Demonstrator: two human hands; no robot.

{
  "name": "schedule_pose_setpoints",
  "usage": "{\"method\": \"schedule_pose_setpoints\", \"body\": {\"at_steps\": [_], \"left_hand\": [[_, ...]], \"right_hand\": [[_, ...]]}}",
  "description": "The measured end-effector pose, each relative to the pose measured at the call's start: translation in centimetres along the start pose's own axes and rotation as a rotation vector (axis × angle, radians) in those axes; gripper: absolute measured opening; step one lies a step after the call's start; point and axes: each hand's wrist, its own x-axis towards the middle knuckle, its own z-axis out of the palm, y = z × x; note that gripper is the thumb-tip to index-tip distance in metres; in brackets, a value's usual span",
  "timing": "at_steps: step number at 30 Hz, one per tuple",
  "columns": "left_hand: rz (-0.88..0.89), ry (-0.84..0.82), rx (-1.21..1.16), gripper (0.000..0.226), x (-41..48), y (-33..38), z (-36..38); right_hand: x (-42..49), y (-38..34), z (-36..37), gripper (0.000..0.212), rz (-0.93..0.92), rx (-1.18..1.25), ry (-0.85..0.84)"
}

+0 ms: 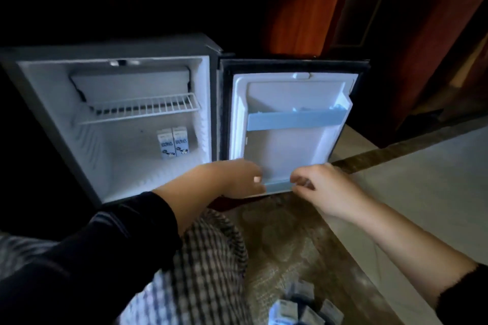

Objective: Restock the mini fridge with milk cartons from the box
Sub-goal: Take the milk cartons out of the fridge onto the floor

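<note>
Milk cartons [298,311] lie well back from the door rail [278,185], nearer the right hand [324,187] than the left hand [235,178]; both hands' fingers [299,182] rest at that rail, grip unclear, holding no carton.

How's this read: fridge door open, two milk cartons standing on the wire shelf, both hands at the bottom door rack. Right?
Not quite. In the head view the two milk cartons stand on the fridge floor, below the wire shelf, not on it. The rest holds: door open, left hand and right hand at the bottom door rack.
</note>
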Motion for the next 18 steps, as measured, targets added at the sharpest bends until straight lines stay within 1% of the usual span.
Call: {"method": "schedule_pose_setpoints", "body": {"at_steps": [3,8,11,14,18], "left_hand": [[-0.08,0.027,-0.04,0.039,-2.3,-4.2,-1.5],[-0.22,0.107,-0.147,0.042,-4.6,-10.8,-2.8],[-0.297,0.161,-0.231,0.042,-5.3,-14.0,-3.1],[-0.381,0.247,-0.304,0.039,-5.2,-16.7,-2.9],[-0.432,0.336,-0.34,0.034,-3.9,-20.4,-1.8]], "right_hand": [[2.2,-3.4,-1.4,0.017,-0.073,-0.048,-0.041],[6.8,-8.5,-2.1,0.016,-0.153,-0.003,-0.075],[10.2,-11.4,-1.8,0.015,-0.156,0.014,-0.08],[13.6,-14.1,-0.7,0.008,-0.151,0.028,-0.085],[17.4,-17.3,1.3,0.012,-0.127,0.026,-0.095]]}}
